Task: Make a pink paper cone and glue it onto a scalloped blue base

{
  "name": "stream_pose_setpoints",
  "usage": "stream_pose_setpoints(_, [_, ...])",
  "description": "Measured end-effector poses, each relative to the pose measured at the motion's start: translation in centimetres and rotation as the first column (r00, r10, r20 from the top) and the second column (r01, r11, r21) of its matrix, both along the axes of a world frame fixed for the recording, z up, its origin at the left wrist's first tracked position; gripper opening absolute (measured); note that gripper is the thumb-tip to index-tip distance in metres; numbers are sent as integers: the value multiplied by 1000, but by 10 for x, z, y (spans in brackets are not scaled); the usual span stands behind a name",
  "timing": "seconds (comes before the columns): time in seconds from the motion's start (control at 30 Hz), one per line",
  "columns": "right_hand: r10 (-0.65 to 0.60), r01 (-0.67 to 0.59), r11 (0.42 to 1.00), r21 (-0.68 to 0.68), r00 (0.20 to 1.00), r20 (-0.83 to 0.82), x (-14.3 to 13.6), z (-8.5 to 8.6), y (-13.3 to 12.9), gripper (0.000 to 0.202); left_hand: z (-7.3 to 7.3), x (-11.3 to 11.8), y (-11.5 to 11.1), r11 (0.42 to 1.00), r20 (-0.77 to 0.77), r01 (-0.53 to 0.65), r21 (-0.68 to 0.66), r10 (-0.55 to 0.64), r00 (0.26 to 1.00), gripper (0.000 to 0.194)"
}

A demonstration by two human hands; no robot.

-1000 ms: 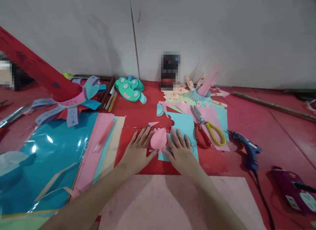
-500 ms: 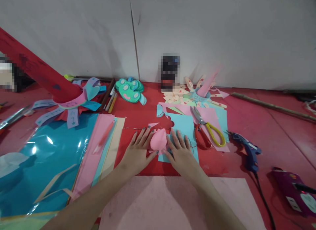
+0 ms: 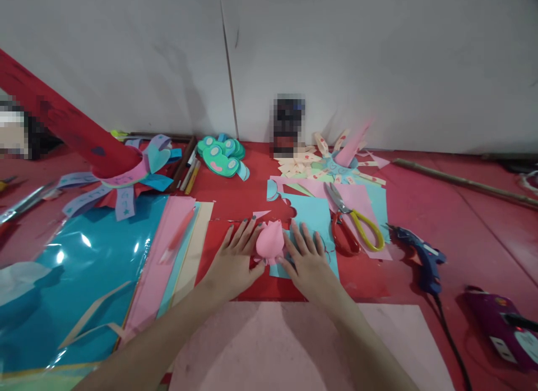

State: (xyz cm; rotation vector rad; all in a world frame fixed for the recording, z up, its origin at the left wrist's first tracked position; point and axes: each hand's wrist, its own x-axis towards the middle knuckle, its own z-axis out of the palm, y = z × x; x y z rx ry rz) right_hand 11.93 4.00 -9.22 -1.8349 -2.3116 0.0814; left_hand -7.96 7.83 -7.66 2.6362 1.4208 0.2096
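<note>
Between my two hands stands a small pink paper cone (image 3: 270, 241) with cut tabs fanned out around its base. My left hand (image 3: 236, 259) lies palm down on its left, fingers spread, the fingertips and thumb at the tabs. On the other side my right hand (image 3: 310, 262) is also flat and spread, its thumb close to the cone's base. Under the right hand is a light blue paper sheet (image 3: 309, 209) with cut-out edges. A red sheet (image 3: 210, 256) lies beneath the left hand.
Scissors (image 3: 355, 220) with red and yellow handles lie to the right, then a blue glue gun (image 3: 420, 254) and a purple power strip (image 3: 502, 324). Paper hats with a red cone (image 3: 84, 127) and a pink cone (image 3: 351, 150) stand behind. Green paper cut-outs (image 3: 222, 156) lie near the wall.
My left thumb has shifted slightly away from the front of the cone's base. Otherwise both hands and the cone stay in nearly the same place.
</note>
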Motion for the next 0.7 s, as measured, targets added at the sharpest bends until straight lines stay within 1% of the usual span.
stream_pose_setpoints(0.43, [2, -2, 1000, -27, 1000, 16, 0, 3, 1, 58, 1, -1, 0, 1000, 27, 4, -30, -3, 1000, 66])
stream_pose_setpoints(0.53, [3, -2, 1000, -18, 1000, 22, 0, 2, 0, 58, 4, 0, 2, 998, 85, -2, -64, 7, 996, 70])
stream_pose_setpoints(0.6, [11, -11, 1000, -15, 1000, 27, 0, 1, 0, 57, 7, 2, 3, 996, 155, 0, -93, 15, 988, 73])
stream_pose_setpoints(0.7, [17, -16, 1000, -21, 999, 33, 0, 1, 0, 56, 10, 5, 3, 989, 262, 1, -148, 38, 964, 73])
